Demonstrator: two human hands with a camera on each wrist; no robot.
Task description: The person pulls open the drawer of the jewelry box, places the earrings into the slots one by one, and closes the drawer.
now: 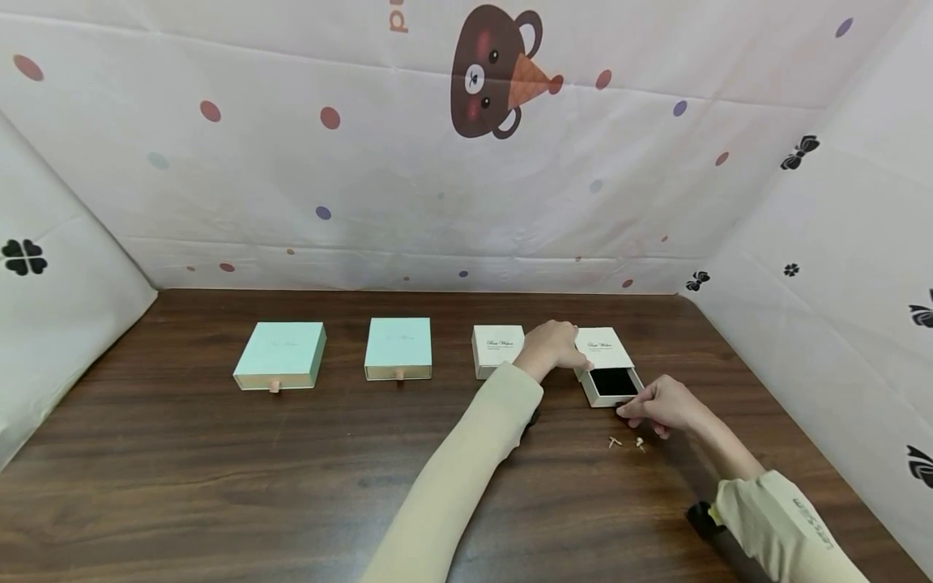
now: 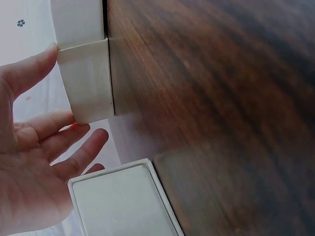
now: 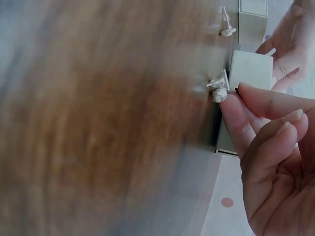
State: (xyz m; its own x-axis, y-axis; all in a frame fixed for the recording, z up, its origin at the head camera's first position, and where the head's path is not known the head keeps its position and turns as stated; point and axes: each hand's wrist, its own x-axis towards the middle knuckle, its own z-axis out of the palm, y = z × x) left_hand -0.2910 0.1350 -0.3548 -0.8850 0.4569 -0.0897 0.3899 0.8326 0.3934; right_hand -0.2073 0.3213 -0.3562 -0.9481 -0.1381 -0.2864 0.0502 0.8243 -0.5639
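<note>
A small white gift box with a drawer stands at the right; its lettered sleeve (image 1: pixel 603 344) is held by my left hand (image 1: pixel 551 346), thumb on one side and fingers on the other. The white drawer (image 1: pixel 596 402) is partly pulled out and shows a black lining (image 1: pixel 614 380). Between thumb and index finger my right hand (image 1: pixel 666 402) pinches the drawer's small black pull tab (image 3: pixel 237 91). Two little stud earrings (image 1: pixel 615 442) (image 3: pixel 219 88) lie on the table in front of the drawer, near the right hand.
Left of the held box stands a second white gift box (image 1: pixel 498 340), partly behind the left wrist. Farther left are two mint-green drawer boxes (image 1: pixel 398 344) (image 1: pixel 283 348) with pinkish tabs. Patterned white cloth (image 1: pixel 394 186) borders the brown wooden table (image 1: pixel 240 470) at back and sides.
</note>
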